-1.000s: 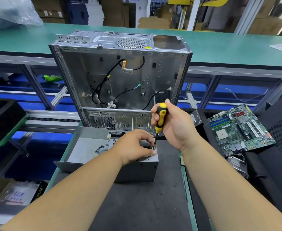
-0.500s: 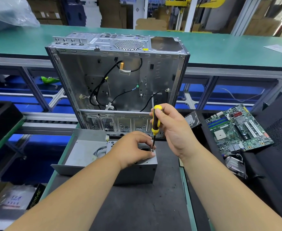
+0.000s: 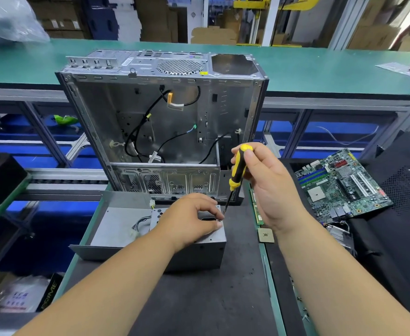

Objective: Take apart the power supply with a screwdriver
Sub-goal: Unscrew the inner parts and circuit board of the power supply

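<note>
Two hands work one screw at the top far right corner of the grey sheet-metal power supply box (image 3: 199,253), which sits on the dark mat (image 3: 199,306) at the near centre. The left hand (image 3: 189,220) presses down on its lid, fingers curled over the far edge. The right hand (image 3: 264,187) grips the yellow-and-black-handled screwdriver (image 3: 238,169), its tip at the corner screw. The loosening step looks underway; next calls for steady downward pressure and turning. The open silver computer case (image 3: 165,122) stands just beyond, so the far side is tight; open mat lies near and to the right
</note>
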Tool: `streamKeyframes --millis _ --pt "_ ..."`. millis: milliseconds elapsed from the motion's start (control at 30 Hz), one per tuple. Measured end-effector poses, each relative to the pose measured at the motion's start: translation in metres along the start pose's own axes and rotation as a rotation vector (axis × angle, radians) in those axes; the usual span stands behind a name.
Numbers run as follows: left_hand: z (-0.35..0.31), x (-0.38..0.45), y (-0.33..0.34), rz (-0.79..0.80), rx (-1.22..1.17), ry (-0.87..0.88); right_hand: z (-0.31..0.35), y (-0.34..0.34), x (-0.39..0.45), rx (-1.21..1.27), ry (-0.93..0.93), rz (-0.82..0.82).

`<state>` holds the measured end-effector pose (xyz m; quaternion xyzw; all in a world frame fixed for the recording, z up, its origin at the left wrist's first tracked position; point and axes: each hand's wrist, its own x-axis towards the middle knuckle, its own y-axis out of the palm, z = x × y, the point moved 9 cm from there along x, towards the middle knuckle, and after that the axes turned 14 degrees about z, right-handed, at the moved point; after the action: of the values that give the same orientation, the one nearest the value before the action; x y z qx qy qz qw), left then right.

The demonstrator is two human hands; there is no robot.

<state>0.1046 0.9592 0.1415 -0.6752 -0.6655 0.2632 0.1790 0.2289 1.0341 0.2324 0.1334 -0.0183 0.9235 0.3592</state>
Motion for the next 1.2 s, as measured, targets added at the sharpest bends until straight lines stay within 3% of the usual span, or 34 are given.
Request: streamKeyframes --millis 100,233,367,533,933,1200 --pt "-0.002 -0.002 -0.001 -0.002 -0.006 0.05 -0.014 -0.015 -0.005 0.085 0.037 -0.064" --pt "-0.003 -0.005 -0.003 -0.008 0.015 0.084 -0.063 -0.022 -0.018 0.2 0.267 -0.106" --pt "-0.004 -0.006 -0.003 -0.016 0.085 0.09 -0.105 -0.021 -0.038 -0.038 0.512 -0.087" --pt "-0.003 -0.006 -0.001 -0.018 0.112 0.069 -0.123 -0.001 -0.047 -0.086 0.628 0.044" --pt "-0.003 -0.007 0.0 0.013 0.108 0.044 -0.132 0.002 -0.05 -0.016 0.702 0.062" --pt "-0.003 -0.007 0.001 0.01 0.106 0.04 -0.138 0.002 -0.052 0.187 0.616 -0.008"
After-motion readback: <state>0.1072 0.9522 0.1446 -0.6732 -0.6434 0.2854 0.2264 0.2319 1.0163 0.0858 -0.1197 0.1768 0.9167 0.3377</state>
